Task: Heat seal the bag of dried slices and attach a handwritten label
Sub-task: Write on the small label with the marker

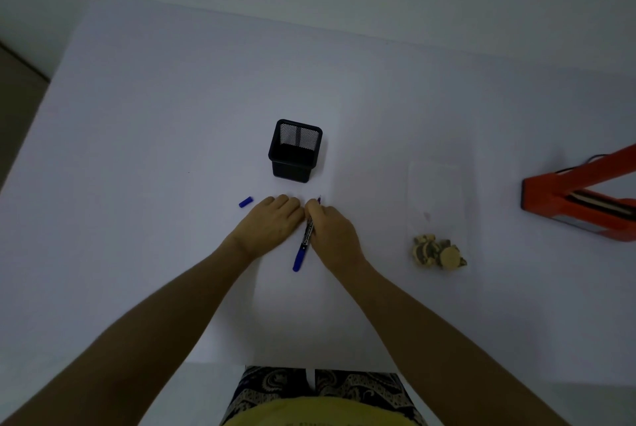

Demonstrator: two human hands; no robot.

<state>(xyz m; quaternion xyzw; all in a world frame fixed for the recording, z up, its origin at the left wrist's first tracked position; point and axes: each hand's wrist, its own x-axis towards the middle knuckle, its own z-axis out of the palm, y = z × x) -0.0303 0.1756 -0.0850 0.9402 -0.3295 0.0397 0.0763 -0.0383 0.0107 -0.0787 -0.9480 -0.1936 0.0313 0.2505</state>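
Our right hand (332, 231) has its fingers curled around a blue marker (305, 240), pinching it near the writing end, with the tip pointed away from us at the table and the barrel slanting back toward our body. Our left hand (272, 222) lies palm down just beside it, fingers straight and close together, pressing flat on the white table (155, 150). We judge it is holding down a label, but any label is white on white and mostly hidden under the hands, so we cannot make it out. The marker's cap (245, 201) lies loose just left of our left hand.

Just beyond the hands stands a black mesh pen holder (296, 150). Well to the right lies the clear bag (437, 215), flat on the table, with the dried slices (437, 252) gathered at the end nearest us. Farther right, at the frame's edge, sits the orange heat sealer (581, 195), its arm raised.

As for progress, we take the writing step to be in hand. Whether the bag's far end is already sealed we cannot tell; it lies apart from the sealer. Attaching the label is not yet done.
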